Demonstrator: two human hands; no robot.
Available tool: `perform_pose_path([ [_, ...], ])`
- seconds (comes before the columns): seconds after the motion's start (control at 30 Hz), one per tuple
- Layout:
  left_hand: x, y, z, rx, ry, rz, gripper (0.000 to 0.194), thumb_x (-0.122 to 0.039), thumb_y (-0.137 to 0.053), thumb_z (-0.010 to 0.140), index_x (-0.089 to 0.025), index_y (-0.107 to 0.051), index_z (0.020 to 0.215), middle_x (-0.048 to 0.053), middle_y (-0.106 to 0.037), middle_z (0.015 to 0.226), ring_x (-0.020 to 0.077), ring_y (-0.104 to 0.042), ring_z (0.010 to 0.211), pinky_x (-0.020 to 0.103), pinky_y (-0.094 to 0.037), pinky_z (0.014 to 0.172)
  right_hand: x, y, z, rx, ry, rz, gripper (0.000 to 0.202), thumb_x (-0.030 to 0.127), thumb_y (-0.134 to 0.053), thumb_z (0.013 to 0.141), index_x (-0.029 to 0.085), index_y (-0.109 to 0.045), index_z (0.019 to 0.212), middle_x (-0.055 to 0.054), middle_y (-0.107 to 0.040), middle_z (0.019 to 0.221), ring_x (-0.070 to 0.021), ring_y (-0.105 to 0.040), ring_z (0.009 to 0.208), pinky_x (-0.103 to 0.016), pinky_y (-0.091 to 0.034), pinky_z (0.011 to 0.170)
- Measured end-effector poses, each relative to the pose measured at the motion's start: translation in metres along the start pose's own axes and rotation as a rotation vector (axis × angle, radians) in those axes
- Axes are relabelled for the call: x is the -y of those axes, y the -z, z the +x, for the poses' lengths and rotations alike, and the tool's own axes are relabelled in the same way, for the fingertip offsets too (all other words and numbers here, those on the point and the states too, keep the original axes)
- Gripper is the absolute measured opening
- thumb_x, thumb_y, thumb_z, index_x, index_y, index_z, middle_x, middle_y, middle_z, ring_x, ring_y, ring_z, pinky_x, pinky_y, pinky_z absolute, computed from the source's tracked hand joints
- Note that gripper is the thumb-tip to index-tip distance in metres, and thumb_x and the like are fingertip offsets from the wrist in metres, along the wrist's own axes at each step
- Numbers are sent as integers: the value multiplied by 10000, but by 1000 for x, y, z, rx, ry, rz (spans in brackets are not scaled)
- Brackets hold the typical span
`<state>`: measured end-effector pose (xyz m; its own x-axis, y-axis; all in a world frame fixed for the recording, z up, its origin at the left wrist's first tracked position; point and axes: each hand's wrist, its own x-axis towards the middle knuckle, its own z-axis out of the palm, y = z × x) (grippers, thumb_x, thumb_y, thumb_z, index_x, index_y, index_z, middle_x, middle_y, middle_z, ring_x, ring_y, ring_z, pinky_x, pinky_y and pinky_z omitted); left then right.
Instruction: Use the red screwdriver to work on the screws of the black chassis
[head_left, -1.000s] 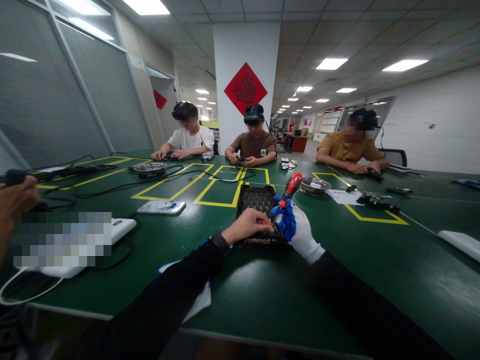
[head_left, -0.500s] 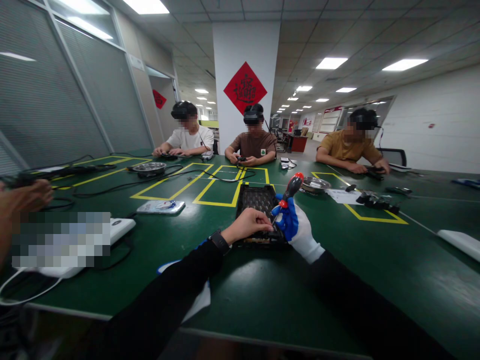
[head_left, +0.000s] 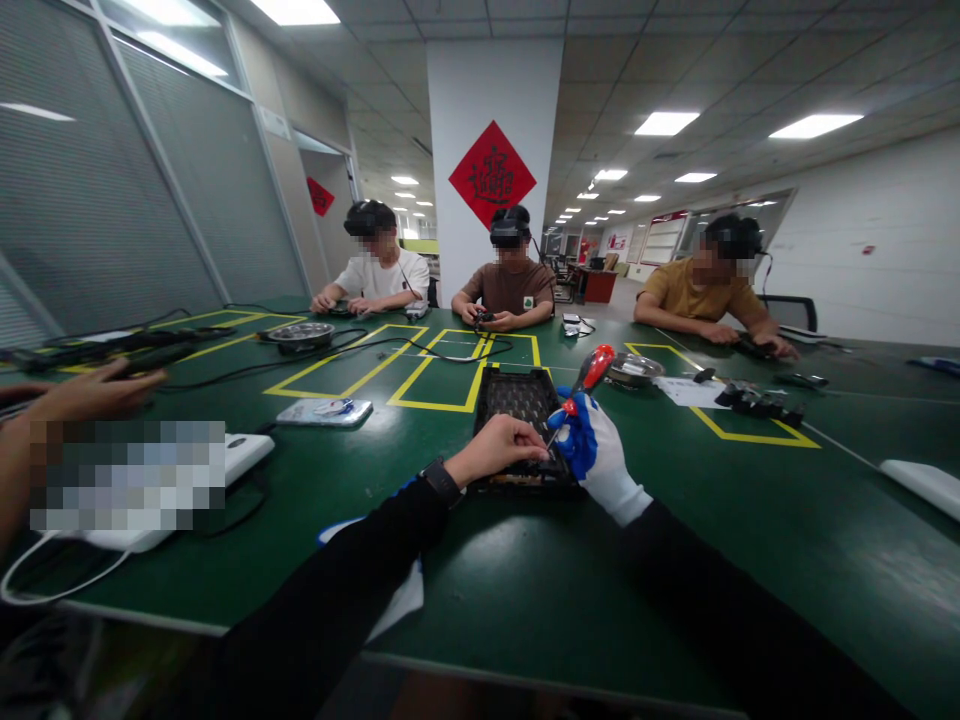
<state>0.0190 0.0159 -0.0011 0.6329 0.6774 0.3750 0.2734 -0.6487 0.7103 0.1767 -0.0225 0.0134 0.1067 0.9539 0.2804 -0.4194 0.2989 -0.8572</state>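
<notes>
My right hand [head_left: 596, 455], in a white glove with blue coating, is closed around a screwdriver [head_left: 592, 371] with a red and black handle. The handle leans up and to the right, and the shaft points down into a black plastic casing [head_left: 517, 392] with a patterned inner face. My left hand [head_left: 504, 447] is bare, with a watch at the wrist. Its fingers are pinched together over the casing's near part, close to the screwdriver's tip. What they pinch, if anything, is too small to make out. The tip itself is partly hidden by the fingers.
A white-and-blue glove [head_left: 401, 605] lies under my left forearm. Left of the casing are a phone [head_left: 324, 413] and a white device [head_left: 244, 457] with cables. Metal bowls [head_left: 634, 370], black clips [head_left: 761, 405] and paper stand farther off. A co-worker's hand [head_left: 94, 400] reaches in at left; several people sit opposite.
The screwdriver handle has tipped slightly to the right. My left hand stays pinched in nearly the same place. At far left, a co-worker's hand has moved right, holding a dark object.
</notes>
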Motion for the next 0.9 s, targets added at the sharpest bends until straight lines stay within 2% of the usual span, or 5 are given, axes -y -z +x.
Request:
perform_pose_path([
  [0.1,1,0,1,8,6,13,302,-378,-621,719,-99,-692,809,52,-673,706,114,-579,619,173,-409,572,-1,2,1,31,-2,-4,371,425,-590,734,179,-534,1005,17,-595,634,-42,-458,422,-145,-370,382],
  [0.33,0,1,0,-4,7,44,295,-379,-618,723,-109,-694,817,49,-680,726,115,-583,631,174,-412,590,-8,2,1,-38,20,20,264,393,-639,704,196,-492,802,53,-557,563,-33,-414,389,-134,-330,361],
  [0.5,1,0,0,-3,-2,20,297,-382,-619,722,-107,-690,808,49,-678,726,117,-585,638,173,-410,585,3,1,0,17,-31,27,362,444,-557,755,178,-548,999,5,-594,640,-69,-513,492,-158,-399,414],
  [0.6,2,0,0,0,-6,3,300,-385,-617,723,-106,-688,809,51,-678,729,118,-587,639,172,-409,581,7,-1,-3,19,6,-49,355,434,-552,759,166,-563,992,-12,-609,669,-77,-529,517,-166,-412,428],
  [0.9,0,1,0,0,-10,-2,286,-366,-620,725,-106,-691,823,57,-681,741,126,-596,656,180,-419,603,-2,-1,0,-65,-2,2,284,417,-617,714,194,-506,850,48,-565,561,-35,-412,376,-138,-330,349],
])
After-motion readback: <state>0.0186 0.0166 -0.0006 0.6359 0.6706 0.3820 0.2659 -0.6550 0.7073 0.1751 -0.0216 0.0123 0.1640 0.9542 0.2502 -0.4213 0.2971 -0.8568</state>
